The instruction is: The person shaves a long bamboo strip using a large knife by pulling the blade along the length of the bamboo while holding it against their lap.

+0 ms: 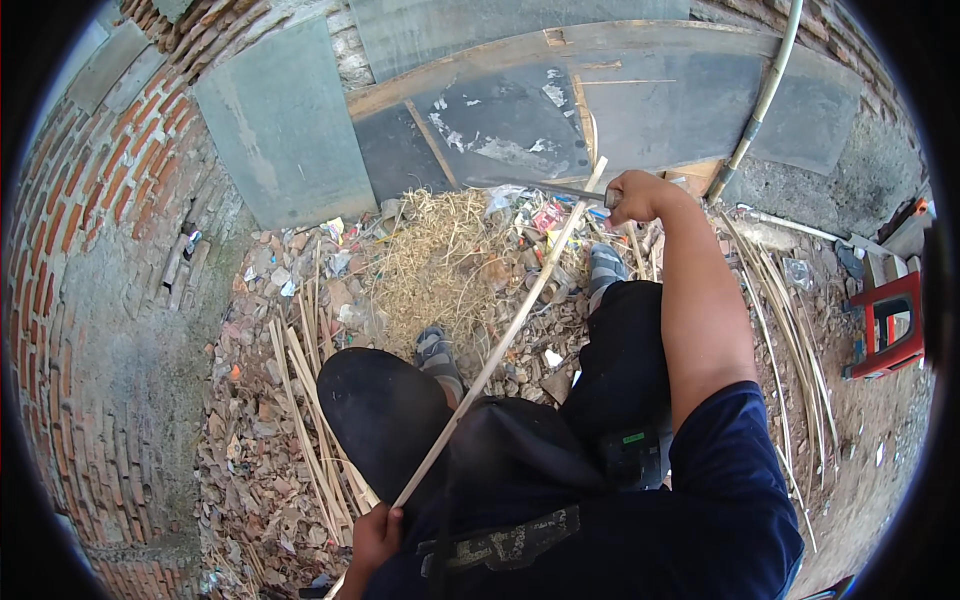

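A long, pale bamboo strip [499, 349] runs slantwise across my lap, from the lower left up to the far side. My left hand [376, 535] is closed around its near end, beside my left thigh. Out in front, my right hand [642, 196] grips the handle of a long-bladed knife [545, 188]. Its dark, thin blade points left and crosses the strip close to the far end. Whether the edge bites into the strip I cannot tell.
Pale shavings [430, 260] lie heaped between my feet on rubble and litter. More strips [310, 420] lie at my left, and others [790, 340] at my right. A red plastic stool [888, 325] stands far right. Grey panels [285, 130] and a brick wall [75, 200] enclose the spot.
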Available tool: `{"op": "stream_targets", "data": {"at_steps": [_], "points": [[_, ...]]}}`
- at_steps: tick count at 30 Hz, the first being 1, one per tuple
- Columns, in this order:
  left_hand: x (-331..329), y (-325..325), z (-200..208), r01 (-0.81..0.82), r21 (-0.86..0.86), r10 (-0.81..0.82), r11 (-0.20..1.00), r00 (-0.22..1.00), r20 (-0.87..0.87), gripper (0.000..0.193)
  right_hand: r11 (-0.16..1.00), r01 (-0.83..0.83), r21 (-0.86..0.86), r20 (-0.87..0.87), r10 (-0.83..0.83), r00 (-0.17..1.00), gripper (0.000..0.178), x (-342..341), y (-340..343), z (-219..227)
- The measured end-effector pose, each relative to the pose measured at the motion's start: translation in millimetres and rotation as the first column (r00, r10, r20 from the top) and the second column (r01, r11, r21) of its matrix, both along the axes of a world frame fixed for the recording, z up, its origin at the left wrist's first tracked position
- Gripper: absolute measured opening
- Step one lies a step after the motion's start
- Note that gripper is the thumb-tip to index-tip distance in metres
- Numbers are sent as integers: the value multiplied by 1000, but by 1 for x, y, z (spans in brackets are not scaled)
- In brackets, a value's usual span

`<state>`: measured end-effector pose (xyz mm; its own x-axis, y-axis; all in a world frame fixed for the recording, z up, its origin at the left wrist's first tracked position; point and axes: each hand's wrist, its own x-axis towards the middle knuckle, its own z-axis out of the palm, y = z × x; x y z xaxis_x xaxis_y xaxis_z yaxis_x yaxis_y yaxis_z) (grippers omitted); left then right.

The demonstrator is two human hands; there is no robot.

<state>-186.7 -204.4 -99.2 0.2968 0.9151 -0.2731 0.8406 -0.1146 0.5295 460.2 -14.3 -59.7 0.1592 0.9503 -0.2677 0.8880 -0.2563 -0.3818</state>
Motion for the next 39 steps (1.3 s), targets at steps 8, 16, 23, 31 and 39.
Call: {"op": "stream_targets", "data": {"at_steps": [8,16,23,31,39], "points": [[-7,-4,-12,-56,-9,56,998,996,63,43,634,649,421,-64,-693,718,45,44,-10,-31],[15,16,14,-102,-17,103,995,992,77,44,745,528,407,-323,-423,847,51,3,-2,11],[52,57,47,-136,158,127,978,990,66,37,775,337,534,-381,-135,914,40,-40,9,32],[95,103,60,-54,273,16,960,990,139,29,890,214,404,-686,140,714,30,-126,16,67],[113,107,68,30,365,-87,930,986,141,23,872,257,416,-815,232,531,28,-139,20,72]]}}
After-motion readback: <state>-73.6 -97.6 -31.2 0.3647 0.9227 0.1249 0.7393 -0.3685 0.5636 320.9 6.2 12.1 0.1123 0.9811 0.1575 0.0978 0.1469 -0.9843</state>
